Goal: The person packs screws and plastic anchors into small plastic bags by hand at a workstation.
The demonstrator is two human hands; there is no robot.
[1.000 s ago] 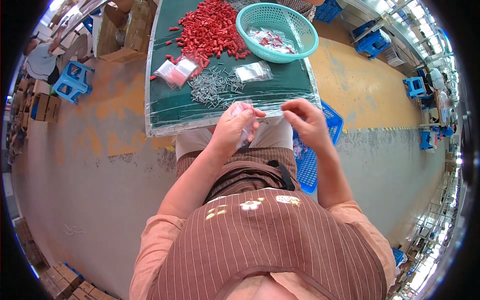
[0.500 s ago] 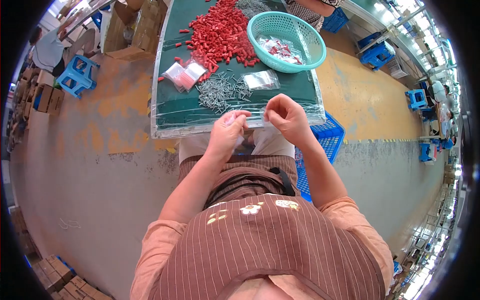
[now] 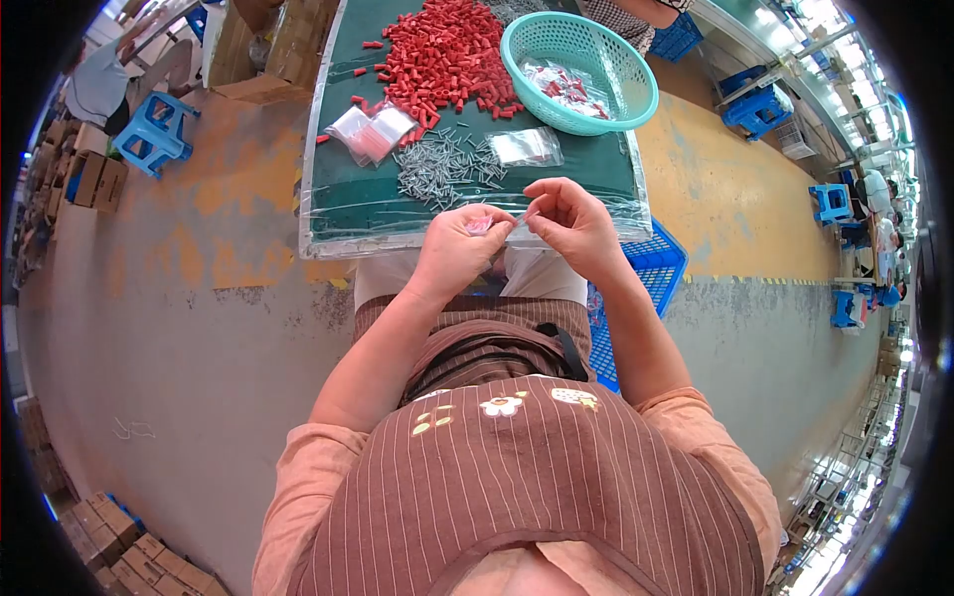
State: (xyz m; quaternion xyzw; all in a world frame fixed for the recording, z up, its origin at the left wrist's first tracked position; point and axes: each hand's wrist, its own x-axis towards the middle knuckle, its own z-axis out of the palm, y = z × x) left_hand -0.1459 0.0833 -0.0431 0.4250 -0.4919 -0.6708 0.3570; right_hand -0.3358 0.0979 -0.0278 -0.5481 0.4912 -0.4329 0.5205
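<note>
At the table's near edge, my left hand (image 3: 459,243) is closed on a small clear plastic bag (image 3: 479,225) with a pinkish-red tint. My right hand (image 3: 578,230) faces it, thumb and forefinger pinching a clear edge of plastic between the two hands. What the bag contains is mostly hidden by my fingers. Just beyond my hands lies a heap of grey screws (image 3: 437,171). Behind it spreads a big pile of red plastic wall plugs (image 3: 447,55). Flat clear bags (image 3: 527,146) lie to the right of the screws, and red-marked bags (image 3: 371,133) to the left.
A turquoise basket (image 3: 636,94) holding filled bags stands at the right of the green table (image 3: 343,214). Below the table's right side is a blue crate (image 3: 656,266). A blue stool (image 3: 157,134) and a cardboard box (image 3: 283,60) stand left. Another person's arm (image 3: 646,10) shows beyond the basket.
My hands have come closer together and slightly up, with clear plastic now visible between their fingertips. The view has shifted a little.
</note>
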